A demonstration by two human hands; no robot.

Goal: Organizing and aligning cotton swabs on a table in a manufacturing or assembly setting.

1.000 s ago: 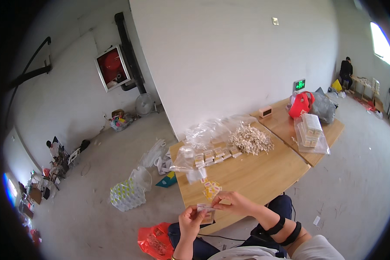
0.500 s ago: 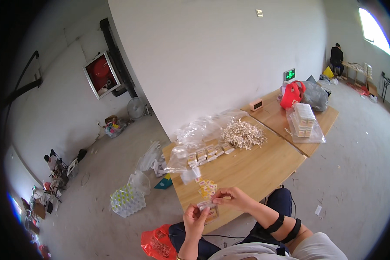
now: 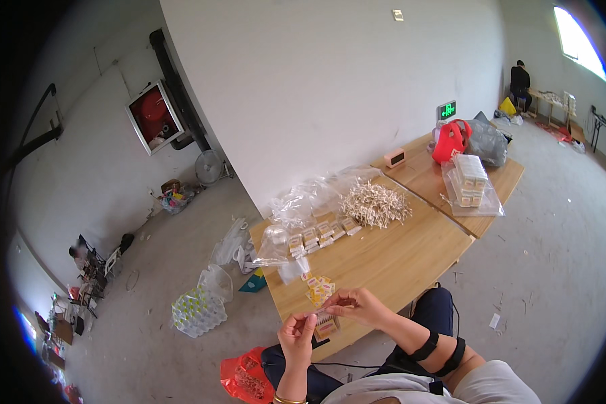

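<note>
My left hand (image 3: 296,337) and my right hand (image 3: 358,308) pinch the top edge of a small clear plastic bag (image 3: 326,328). A yellow-orange label and a row of thin sticks show through its front. The bag hangs over the near edge of the wooden table (image 3: 411,252). Just beyond my fingers lie loose yellow cards (image 3: 321,289), spread over one another. Farther back, several filled small packs (image 3: 324,233) stand in a row. Beside them rises a heap of small whitish sticks (image 3: 377,204), too small to name exactly.
Crumpled clear film (image 3: 296,202) lies along the table's back edge. A second table holds stacked packs (image 3: 471,178), a red bag (image 3: 451,141) and a small clock (image 3: 394,157). On the floor are a red plastic bag (image 3: 246,377) and a clear bag with green-capped items (image 3: 198,310). Other people sit far off.
My fingertips have drawn closer together along the bag's top edge, and more of its front shows below them. The view has shifted slightly.
</note>
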